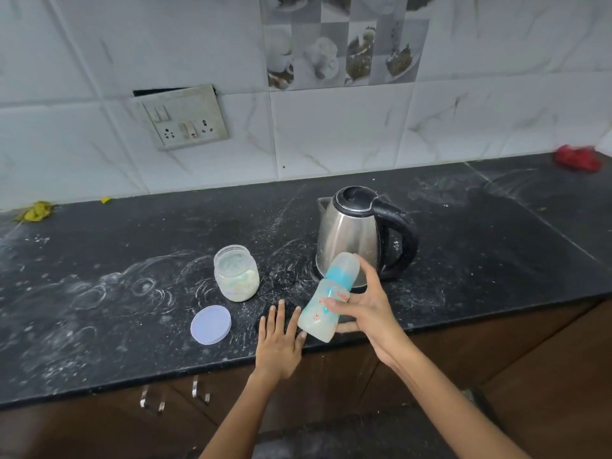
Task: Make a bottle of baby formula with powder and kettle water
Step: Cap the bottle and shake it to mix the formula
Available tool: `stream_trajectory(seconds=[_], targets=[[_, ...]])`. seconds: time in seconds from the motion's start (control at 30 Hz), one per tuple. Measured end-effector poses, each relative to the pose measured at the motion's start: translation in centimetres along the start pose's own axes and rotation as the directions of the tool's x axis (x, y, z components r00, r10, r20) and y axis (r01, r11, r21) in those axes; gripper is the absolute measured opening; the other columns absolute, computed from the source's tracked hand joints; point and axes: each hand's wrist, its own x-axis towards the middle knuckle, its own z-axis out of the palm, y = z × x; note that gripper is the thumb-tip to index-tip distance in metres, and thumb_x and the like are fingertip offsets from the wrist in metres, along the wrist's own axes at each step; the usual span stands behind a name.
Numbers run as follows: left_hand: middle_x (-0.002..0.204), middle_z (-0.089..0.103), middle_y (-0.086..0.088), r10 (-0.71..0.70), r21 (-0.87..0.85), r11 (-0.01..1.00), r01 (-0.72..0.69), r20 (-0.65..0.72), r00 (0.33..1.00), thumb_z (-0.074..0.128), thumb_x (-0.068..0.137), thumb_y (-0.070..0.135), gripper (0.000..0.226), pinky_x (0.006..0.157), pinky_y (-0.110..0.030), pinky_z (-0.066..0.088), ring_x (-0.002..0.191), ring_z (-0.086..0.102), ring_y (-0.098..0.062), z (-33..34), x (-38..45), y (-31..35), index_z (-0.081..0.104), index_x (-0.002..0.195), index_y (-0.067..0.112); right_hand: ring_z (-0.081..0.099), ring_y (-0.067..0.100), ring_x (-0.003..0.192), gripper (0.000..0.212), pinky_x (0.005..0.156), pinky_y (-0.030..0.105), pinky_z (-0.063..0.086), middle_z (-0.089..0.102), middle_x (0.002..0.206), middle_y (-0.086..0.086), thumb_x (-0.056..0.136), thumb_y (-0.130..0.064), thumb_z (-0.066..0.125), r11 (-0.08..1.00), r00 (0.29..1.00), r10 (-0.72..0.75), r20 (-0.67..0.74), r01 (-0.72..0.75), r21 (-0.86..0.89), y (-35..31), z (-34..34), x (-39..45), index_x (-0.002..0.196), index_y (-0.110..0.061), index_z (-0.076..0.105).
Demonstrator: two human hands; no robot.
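While your right hand (361,309) grips the baby bottle (326,298) around its middle, thumb across the front over the printed label and fingers curled behind, the bottle hangs tilted above the front edge of the desk (99,293), its capped top leaning up and away toward the kettle and its base down toward you. It is a translucent bottle with a clear dome cap, a turquoise collar and small red and blue prints on the body; a pale, milky fill shows in the lower part. Your right forearm comes in from the lower right, wrist bent inward.

Your left hand (281,339) lies palm down with fingers straight and slightly spread, at the desk's front edge, just left of the bottle's base; whether it touches the bottle cannot be told.

Just behind the bottle stands a steel electric kettle (357,233) with a black lid and handle, lid closed. To the left of it sits an open glass jar (235,273) partly full of pale powder, and nearer you its round lilac lid (211,324) lies flat on the dark, powder-smeared desk.
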Motion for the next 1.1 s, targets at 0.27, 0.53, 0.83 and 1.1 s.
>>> stream_trajectory(seconds=[0.27,0.53,0.83,1.1], targets=[[0.159,-0.001,-0.013,-0.006,-0.014,1.0,0.006,0.036,0.999,-0.044,0.057,0.066,0.119,0.116,-0.044,-0.006,0.146,-0.004,-0.031,-1.1,-0.6,0.8,0.013,0.151,0.021,0.066,0.029,0.112,0.087,0.073,0.046,0.061,0.07,0.117,0.002,0.074,-0.011,0.081,0.96,0.974,-0.087,0.207,0.026,0.278,-2.6,-0.7,0.2,0.142,-0.041,0.036],[0.142,0.046,-0.017,-0.011,-0.012,1.0,0.011,-0.003,1.0,-0.004,0.097,0.051,0.075,0.1,-0.055,0.036,0.128,0.047,-0.037,-0.4,-0.3,0.1,0.051,0.135,0.018,0.07,0.018,0.095,0.045,0.088,0.038,0.056,0.072,0.103,0.007,0.067,-0.035,0.081,0.971,0.991,0.067,0.112,-0.091,0.221,-3.8,-0.3,-0.4,0.105,-0.014,0.069],[0.159,-0.003,-0.011,0.018,0.0,1.0,-0.018,-0.064,0.998,-0.041,0.061,0.066,0.111,0.115,-0.046,-0.005,0.146,-0.002,-0.031,-0.3,0.0,0.6,0.007,0.151,0.025,0.07,0.026,0.101,0.047,0.079,0.045,0.06,0.069,0.116,0.015,0.091,-0.009,0.062,0.96,0.967,0.236,0.096,-0.247,0.134,-3.8,-1.5,-1.0,0.134,-0.01,0.045],[0.144,0.043,-0.019,-0.031,0.018,0.999,0.031,-0.012,0.999,0.004,0.096,0.048,0.069,0.109,-0.053,0.029,0.128,0.047,-0.039,-1.2,-0.6,0.7,0.052,0.135,0.017,0.066,0.022,0.108,0.102,0.072,0.051,0.06,0.058,0.125,0.008,0.079,0.006,0.072,0.997,0.997,-0.062,0.054,0.064,-0.036,-1.2,-0.2,-1.3,0.137,-0.055,0.015]])
